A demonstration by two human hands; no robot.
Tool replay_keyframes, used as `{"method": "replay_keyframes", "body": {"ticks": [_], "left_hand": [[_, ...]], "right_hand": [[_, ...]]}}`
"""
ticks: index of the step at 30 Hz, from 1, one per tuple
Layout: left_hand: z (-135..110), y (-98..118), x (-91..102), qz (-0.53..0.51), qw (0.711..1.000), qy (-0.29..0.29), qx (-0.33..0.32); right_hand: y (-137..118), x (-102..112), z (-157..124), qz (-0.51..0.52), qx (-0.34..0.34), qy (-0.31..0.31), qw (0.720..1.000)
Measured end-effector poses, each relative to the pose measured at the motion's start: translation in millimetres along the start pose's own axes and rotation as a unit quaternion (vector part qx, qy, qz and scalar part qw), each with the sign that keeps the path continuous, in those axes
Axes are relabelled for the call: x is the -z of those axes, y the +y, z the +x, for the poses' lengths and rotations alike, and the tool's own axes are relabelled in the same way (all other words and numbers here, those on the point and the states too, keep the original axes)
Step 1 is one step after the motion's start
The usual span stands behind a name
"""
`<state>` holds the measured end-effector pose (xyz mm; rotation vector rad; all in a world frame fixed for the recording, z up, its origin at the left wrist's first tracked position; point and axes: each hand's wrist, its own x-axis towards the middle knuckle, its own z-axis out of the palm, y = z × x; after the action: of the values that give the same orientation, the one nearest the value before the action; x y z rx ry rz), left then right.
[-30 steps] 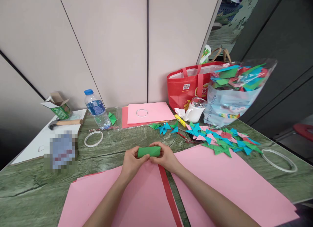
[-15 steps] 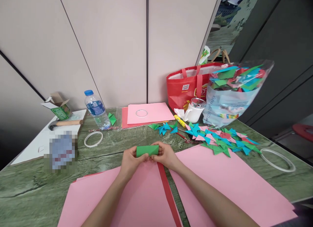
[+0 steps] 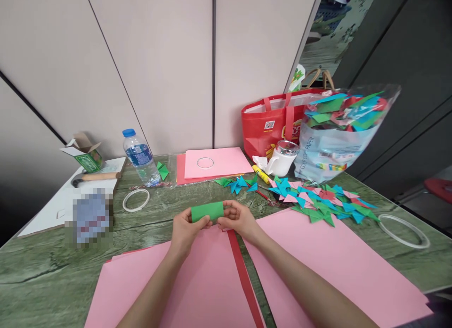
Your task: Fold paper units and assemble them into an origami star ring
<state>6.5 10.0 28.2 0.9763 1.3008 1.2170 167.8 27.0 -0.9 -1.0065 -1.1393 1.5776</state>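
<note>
Honestly, your left hand (image 3: 183, 230) and right hand (image 3: 240, 219) both pinch the folded green paper strip (image 3: 207, 210) just above the pink paper sheet (image 3: 197, 281), so uneven squeezing could skew its crease.

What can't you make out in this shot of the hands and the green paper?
- Head view, green paper: its ends and underside are hidden by the left hand and right hand pinching it.
- Head view, pixelated patch at left: blurred, unidentifiable.
- Head view, water bottle label: too small to read.
</note>
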Motion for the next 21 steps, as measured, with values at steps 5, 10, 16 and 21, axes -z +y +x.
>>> {"method": "replay_keyframes", "body": {"ticks": [5, 10, 16, 21], "left_hand": [[-1, -2, -1.5, 0.008, 1.000, -0.008, 0.007], [1, -4, 0.8, -0.001, 1.000, -0.019, 0.012], [-2, -7, -4.2, 0.015, 0.998, -0.068, 0.007], [-6, -5, -8.6, 0.000, 0.996, -0.093, 0.018]], "right_hand": [[4, -1, 0, -0.014, 0.009, 0.008, 1.000], [1, -2, 0, -0.024, 0.052, 0.006, 0.998], [1, -6, -3, -0.029, 0.042, 0.023, 0.998], [10, -1, 2, -0.037, 0.069, 0.041, 0.996]]}}
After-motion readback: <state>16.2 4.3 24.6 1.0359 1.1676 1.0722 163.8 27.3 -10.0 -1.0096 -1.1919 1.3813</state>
